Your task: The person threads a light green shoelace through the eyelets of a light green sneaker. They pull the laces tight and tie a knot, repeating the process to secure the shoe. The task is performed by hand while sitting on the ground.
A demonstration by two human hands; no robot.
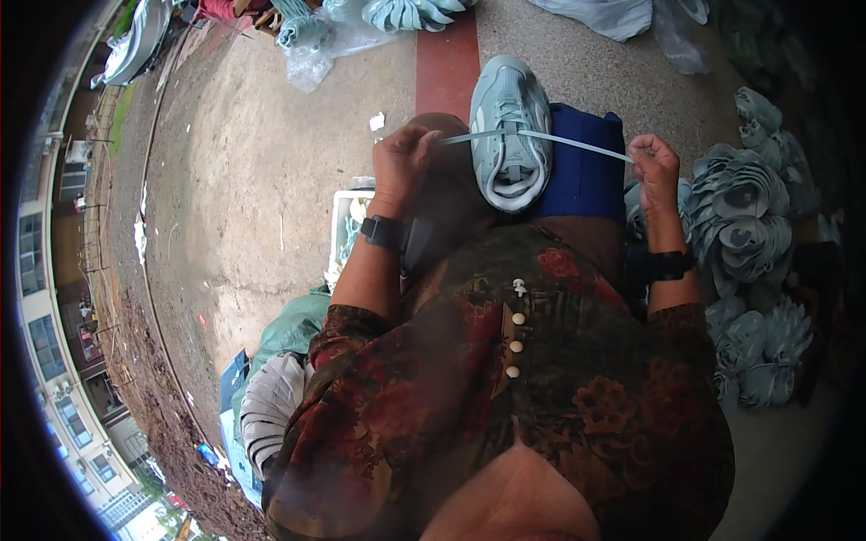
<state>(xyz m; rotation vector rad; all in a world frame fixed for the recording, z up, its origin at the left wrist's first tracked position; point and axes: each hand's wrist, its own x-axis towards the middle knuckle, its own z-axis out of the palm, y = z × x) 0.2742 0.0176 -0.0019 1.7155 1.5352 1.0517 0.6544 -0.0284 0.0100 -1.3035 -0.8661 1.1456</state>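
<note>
A pale blue-green sneaker [492,90] rests on my lap, toe pointing away from me and its opening toward me. One flat light shoelace [577,142] runs through its upper eyelets and stretches out to both sides. My left hand [403,162] pinches the left end, fingers closed. At the right, my right hand [656,171] is closed on the other end, and the lace between shoe and hand is taut. Under and beside the sneaker lies a dark blue cloth pad [588,167] across my thigh.
Stacks of pale green shoe uppers [744,203] stand close on my right. By my left forearm is a white basket [339,225] holding light-coloured strips. A green bag [290,325] and grey stacked pieces [271,406] sit at lower left. More uppers [410,11] and clear plastic [309,68] lie ahead.
</note>
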